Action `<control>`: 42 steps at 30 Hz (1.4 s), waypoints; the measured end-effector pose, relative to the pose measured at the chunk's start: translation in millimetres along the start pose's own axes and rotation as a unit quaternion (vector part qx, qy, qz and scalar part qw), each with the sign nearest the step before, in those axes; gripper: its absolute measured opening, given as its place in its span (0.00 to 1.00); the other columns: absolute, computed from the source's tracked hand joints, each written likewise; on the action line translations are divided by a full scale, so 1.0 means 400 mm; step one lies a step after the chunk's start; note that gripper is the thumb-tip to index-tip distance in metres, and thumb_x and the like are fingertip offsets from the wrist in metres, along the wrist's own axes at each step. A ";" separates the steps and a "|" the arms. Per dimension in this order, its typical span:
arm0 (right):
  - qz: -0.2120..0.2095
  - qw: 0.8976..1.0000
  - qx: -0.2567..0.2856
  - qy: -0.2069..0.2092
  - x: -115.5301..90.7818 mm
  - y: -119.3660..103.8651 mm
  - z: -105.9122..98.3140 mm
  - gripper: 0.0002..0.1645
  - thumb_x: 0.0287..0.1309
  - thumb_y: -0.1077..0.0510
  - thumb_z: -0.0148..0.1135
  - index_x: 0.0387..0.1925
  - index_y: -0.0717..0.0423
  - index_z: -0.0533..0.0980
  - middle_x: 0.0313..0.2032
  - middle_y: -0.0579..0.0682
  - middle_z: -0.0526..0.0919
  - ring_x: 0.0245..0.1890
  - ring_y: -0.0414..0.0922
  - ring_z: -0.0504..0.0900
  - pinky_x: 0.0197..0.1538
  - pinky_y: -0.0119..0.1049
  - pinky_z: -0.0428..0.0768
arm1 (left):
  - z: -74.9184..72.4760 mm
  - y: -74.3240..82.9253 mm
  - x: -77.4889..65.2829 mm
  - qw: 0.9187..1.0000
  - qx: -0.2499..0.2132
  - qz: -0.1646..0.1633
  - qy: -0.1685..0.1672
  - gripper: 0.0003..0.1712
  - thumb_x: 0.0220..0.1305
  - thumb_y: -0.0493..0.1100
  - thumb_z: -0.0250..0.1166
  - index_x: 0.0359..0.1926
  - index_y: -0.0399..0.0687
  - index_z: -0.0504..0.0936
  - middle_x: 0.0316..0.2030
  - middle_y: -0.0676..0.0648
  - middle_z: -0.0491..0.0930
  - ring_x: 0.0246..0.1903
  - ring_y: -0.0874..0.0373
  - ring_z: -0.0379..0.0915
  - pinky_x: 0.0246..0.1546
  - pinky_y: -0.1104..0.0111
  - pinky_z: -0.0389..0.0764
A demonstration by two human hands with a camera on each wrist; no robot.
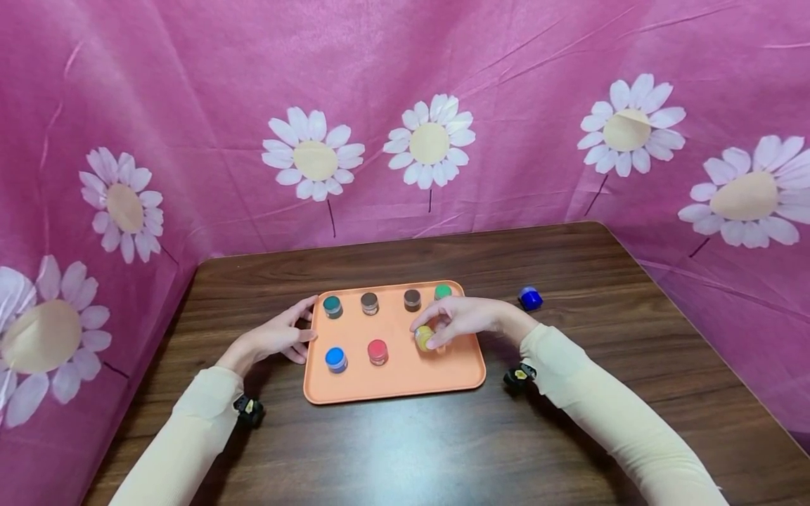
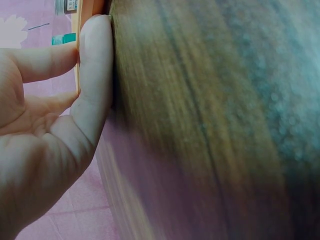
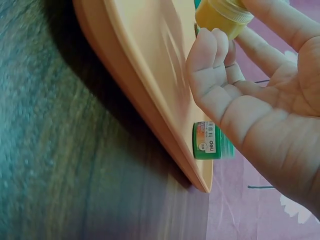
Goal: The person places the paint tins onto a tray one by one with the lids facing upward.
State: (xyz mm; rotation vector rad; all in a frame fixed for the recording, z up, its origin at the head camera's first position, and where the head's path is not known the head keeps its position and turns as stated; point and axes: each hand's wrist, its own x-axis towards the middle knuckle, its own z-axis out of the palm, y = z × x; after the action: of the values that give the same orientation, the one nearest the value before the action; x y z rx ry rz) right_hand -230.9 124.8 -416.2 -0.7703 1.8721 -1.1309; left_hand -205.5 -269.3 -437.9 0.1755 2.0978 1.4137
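My right hand [image 1: 465,318] pinches a small yellow paint jar [image 1: 423,339] between thumb and fingers, over the right part of an orange tray [image 1: 405,386]. The jar is yellow with a clear-looking band [image 3: 227,10] in the right wrist view. At the tray's left edge, my left hand [image 1: 278,336] holds the rim with thumb and fingers. On the tray stand a teal jar [image 1: 332,306], a brown jar [image 1: 370,303], a dark brown jar [image 1: 412,300], a green jar [image 1: 443,290], a blue jar [image 1: 336,360] and a red jar [image 1: 377,351].
A dark blue jar [image 1: 530,298] lies tilted on the wooden table [image 1: 405,450], right of the tray. Behind the table hangs a pink cloth [image 1: 215,91] with white daisies. A small black camera [image 1: 519,377] sits by the right wrist.
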 end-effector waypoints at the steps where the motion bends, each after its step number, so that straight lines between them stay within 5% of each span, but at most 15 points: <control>1: 0.002 1.000 -0.002 0.000 0.002 0.001 0.001 0.29 0.61 0.58 0.72 0.62 0.63 0.77 0.38 0.51 0.84 0.37 0.50 0.81 0.44 0.41 0.85 | 0.001 0.000 0.000 1.000 0.000 0.000 0.000 0.48 0.72 0.32 0.56 0.81 0.47 0.37 0.65 0.31 0.51 0.27 0.47 0.81 0.29 0.57 0.87; 15: 0.005 0.999 -0.023 -0.028 0.024 0.019 0.005 0.24 0.64 0.55 0.70 0.59 0.59 0.79 0.43 0.48 0.86 0.37 0.43 0.79 0.40 0.35 0.82 | -0.003 -0.006 0.003 1.000 0.002 0.000 0.004 0.48 0.72 0.32 0.56 0.81 0.48 0.37 0.65 0.32 0.51 0.26 0.48 0.81 0.28 0.57 0.87; 42: 0.016 0.999 -0.037 -0.015 0.041 0.035 0.007 0.22 0.67 0.51 0.66 0.58 0.57 0.80 0.40 0.47 0.86 0.36 0.43 0.79 0.39 0.35 0.81 | -0.004 -0.008 0.004 1.000 0.000 -0.005 0.003 0.48 0.72 0.33 0.57 0.81 0.49 0.38 0.66 0.32 0.50 0.27 0.47 0.82 0.29 0.57 0.87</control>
State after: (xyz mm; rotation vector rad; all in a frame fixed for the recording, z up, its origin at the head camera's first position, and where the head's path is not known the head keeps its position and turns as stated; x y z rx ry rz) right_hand -237.9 116.4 -434.8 -0.7920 1.9031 -1.0290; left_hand -207.1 -271.3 -441.0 0.1614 2.1004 1.4114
